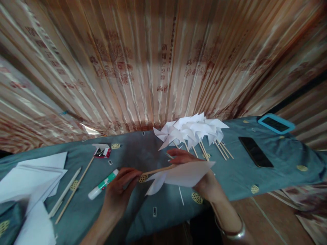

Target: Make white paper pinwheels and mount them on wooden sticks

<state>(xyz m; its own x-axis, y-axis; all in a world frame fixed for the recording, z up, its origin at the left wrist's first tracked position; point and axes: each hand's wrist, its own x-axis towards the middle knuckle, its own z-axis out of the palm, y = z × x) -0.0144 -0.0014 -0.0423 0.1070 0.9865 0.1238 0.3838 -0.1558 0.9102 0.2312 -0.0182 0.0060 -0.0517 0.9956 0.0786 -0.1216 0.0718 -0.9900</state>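
Observation:
My left hand [122, 185] pinches the near end of a thin wooden stick [158, 169]. At the stick's other end my right hand [182, 157] grips a white paper pinwheel [187, 173], its fingers behind the paper and partly hidden by it. Stick and pinwheel are held above the cloth-covered table. Just beyond my right hand lies a pile of white paper pinwheels [190, 131] with their sticks pointing toward me. Close by my left hand is a glue stick [103, 183] with a green and white label.
At the left lie white paper sheets [33, 173], a pale pen-like rod [66, 190] and a wooden stick [75, 190]. A small open red-and-white box [102, 150] holds small dark pieces. Rightward are a black phone [255, 152] and a blue-framed device [276, 124]. A curtain [163, 68] hangs behind the table.

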